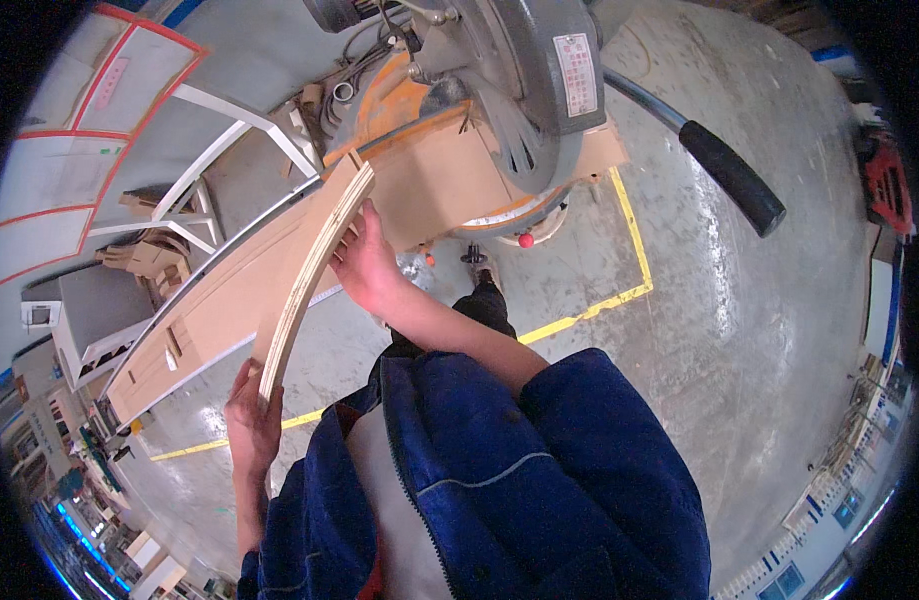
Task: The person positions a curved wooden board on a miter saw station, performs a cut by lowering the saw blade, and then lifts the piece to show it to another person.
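Note:
A long, slightly curved plywood strip (309, 275) runs from my chest up to the saw. My left hand (251, 415) grips its near end. My right hand (364, 262) holds it higher up, fingers wrapped round its edge just below the far end. That far end rests against the wooden fence (434, 180) of a grey and orange chop saw (499, 90), beside the blade guard. The saw's black-gripped handle (729, 180) sticks out to the right, untouched.
A long wooden bench top (209, 310) stretches left from the saw. A white metal frame (214, 165) and stacked wooden pieces (144, 255) stand behind it. Yellow lines (579, 315) mark the concrete floor. A red machine (884, 185) sits at the far right.

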### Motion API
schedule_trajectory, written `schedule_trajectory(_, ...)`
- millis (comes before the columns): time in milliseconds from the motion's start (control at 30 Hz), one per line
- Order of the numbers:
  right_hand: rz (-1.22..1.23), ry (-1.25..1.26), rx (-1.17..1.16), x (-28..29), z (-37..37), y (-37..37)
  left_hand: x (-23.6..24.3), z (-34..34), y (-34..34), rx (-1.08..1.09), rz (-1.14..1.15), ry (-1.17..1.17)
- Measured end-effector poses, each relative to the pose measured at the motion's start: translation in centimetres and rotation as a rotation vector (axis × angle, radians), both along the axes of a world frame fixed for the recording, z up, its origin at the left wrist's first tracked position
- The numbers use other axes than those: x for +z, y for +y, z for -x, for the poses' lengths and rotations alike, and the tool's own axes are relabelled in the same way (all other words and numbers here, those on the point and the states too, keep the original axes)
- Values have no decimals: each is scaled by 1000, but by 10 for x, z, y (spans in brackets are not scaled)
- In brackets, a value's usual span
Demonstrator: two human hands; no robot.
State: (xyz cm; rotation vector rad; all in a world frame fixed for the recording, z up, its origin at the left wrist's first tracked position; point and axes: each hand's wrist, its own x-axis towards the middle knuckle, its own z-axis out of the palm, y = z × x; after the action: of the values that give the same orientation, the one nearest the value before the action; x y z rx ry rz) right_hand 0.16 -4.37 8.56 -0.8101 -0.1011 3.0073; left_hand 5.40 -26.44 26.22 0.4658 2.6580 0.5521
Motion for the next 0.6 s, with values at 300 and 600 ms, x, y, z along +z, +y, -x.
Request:
schedule_trajectory(300,-1244,-90,514,-57,-20,54,36,-15,1,64,87,79)
schedule_trajectory(600,-2589,-81,896,-135,-69,156,63,-34,7,193,218,88)
